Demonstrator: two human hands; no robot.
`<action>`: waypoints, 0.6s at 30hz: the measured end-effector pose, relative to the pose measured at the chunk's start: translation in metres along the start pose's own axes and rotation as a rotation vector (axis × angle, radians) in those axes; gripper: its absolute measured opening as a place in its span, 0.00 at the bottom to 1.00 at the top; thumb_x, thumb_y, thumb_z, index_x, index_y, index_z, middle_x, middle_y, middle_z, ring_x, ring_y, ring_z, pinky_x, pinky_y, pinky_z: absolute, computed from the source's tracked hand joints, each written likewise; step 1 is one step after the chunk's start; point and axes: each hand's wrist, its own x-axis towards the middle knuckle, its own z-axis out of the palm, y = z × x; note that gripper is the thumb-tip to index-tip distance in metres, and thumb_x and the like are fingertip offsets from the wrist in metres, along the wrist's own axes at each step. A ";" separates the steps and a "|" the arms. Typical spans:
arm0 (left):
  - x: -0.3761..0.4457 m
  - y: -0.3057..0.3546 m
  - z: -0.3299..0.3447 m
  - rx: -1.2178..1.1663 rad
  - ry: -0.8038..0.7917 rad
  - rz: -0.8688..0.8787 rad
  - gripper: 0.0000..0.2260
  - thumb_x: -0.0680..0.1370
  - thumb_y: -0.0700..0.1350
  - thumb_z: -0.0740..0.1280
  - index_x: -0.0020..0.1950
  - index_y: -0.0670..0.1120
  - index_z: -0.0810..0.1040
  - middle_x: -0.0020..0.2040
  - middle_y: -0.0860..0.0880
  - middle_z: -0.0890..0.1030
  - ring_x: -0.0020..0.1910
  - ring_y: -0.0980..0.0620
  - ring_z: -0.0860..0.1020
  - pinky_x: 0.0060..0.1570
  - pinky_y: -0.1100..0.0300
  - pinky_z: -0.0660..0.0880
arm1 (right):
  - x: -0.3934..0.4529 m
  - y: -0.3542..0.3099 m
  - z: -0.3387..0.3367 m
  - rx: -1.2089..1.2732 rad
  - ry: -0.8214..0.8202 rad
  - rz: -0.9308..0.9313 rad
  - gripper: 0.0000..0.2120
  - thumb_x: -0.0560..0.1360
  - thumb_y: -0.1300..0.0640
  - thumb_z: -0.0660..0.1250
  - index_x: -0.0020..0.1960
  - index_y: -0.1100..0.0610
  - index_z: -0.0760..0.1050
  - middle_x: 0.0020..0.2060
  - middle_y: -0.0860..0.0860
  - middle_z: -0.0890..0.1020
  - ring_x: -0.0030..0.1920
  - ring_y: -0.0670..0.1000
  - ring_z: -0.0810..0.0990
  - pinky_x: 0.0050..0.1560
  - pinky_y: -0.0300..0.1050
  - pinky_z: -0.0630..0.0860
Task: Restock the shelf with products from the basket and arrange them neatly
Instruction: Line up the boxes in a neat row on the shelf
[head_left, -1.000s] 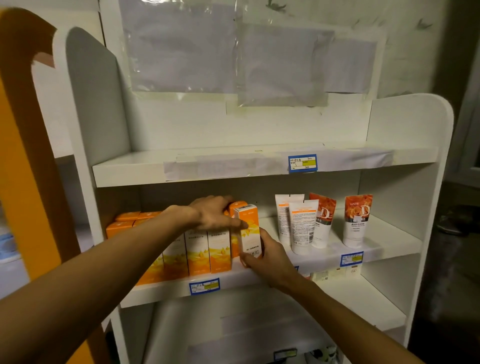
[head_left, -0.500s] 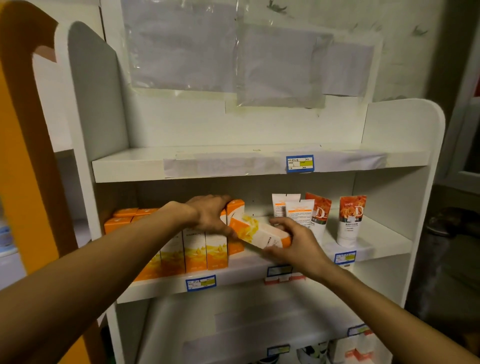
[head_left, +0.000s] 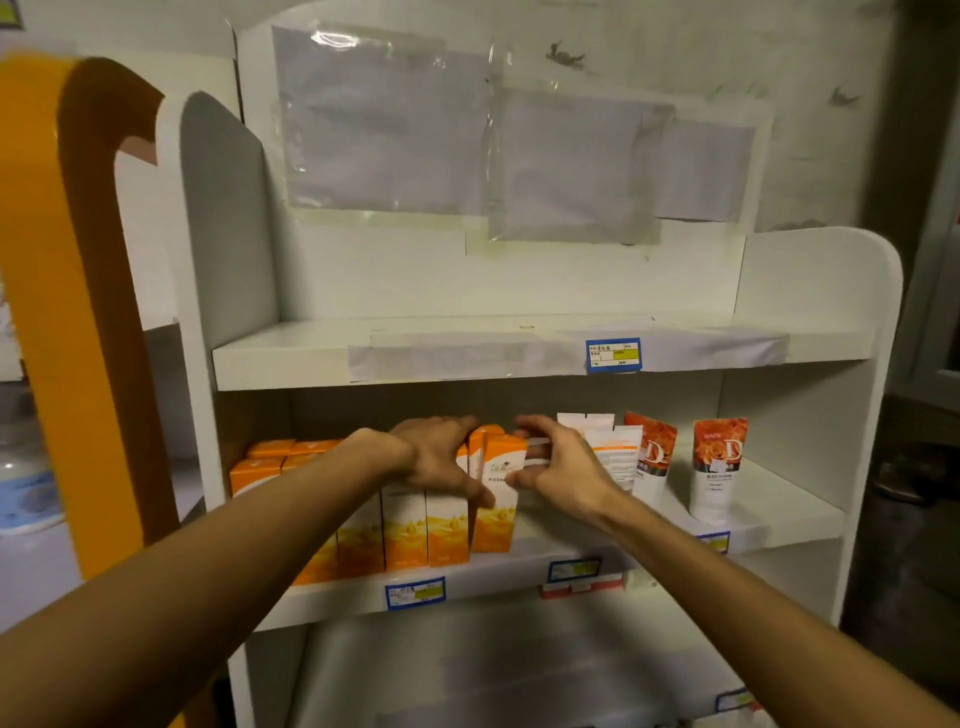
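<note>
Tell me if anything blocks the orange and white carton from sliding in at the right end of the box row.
Nothing visible does. The orange and white carton already stands upright against the row of matching boxes, with the left hand and right hand on its sides. The white tubes stand apart to its right.
</note>
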 end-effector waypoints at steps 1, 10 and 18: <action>0.000 0.000 0.001 0.003 0.009 -0.001 0.39 0.68 0.66 0.74 0.74 0.54 0.65 0.65 0.52 0.76 0.61 0.49 0.77 0.61 0.50 0.76 | -0.001 0.002 0.007 0.050 0.013 0.010 0.35 0.72 0.64 0.74 0.75 0.52 0.63 0.66 0.49 0.75 0.63 0.49 0.77 0.49 0.38 0.80; 0.002 -0.005 0.002 0.034 0.049 -0.001 0.37 0.69 0.65 0.74 0.72 0.52 0.66 0.65 0.50 0.75 0.61 0.48 0.76 0.61 0.51 0.75 | -0.014 0.034 0.059 0.151 -0.088 0.064 0.20 0.81 0.62 0.59 0.69 0.45 0.66 0.62 0.47 0.78 0.61 0.46 0.79 0.55 0.40 0.79; 0.003 -0.007 -0.002 0.101 0.040 0.023 0.35 0.65 0.67 0.76 0.65 0.54 0.69 0.58 0.52 0.77 0.55 0.51 0.77 0.56 0.52 0.78 | -0.023 0.034 0.080 0.126 0.031 0.022 0.22 0.76 0.54 0.66 0.67 0.45 0.66 0.62 0.47 0.77 0.61 0.48 0.78 0.58 0.46 0.79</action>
